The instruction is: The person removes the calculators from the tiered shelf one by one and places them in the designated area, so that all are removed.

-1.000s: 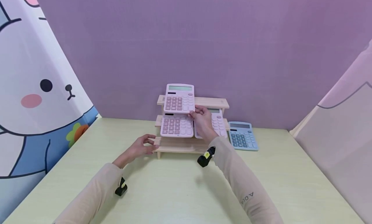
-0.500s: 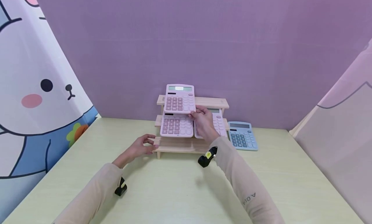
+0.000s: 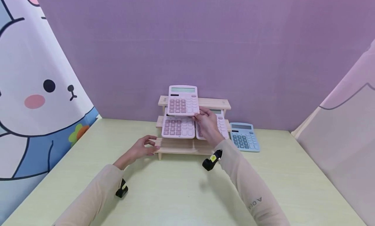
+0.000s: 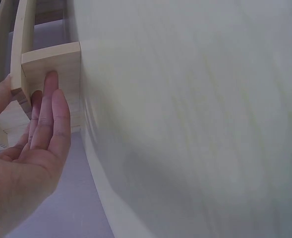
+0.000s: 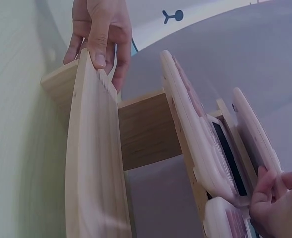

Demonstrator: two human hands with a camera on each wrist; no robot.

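At the back of the table a three-step wooden stand (image 3: pixel 183 147) holds pink calculators. My left hand (image 3: pixel 142 148) grips the left end of its lowest step; in the left wrist view the thumb lies on the board and the fingers (image 4: pixel 46 119) reach underneath. With thumb and fingers my right hand (image 3: pixel 208 125) pinches the lower right corner of a pink calculator (image 3: pixel 183 101) at the top step's left side. The right wrist view shows that calculator (image 5: pixel 255 130) edge-on. Two more pink calculators, a left one (image 3: pixel 178 128) and a right one (image 3: pixel 221 125), lean on the middle step, the right one partly behind my hand.
A blue calculator (image 3: pixel 244 138) lies on the table (image 3: pixel 175 193) just right of the stand. Behind stands a purple backdrop (image 3: pixel 187 50). A cartoon-print curtain (image 3: pixel 29 73) hangs on the left, and a pale cloth (image 3: pixel 342 138) on the right.
The top pink calculator has shifted slightly to the right and down, together with my right hand. My left hand has stayed on the lowest step.
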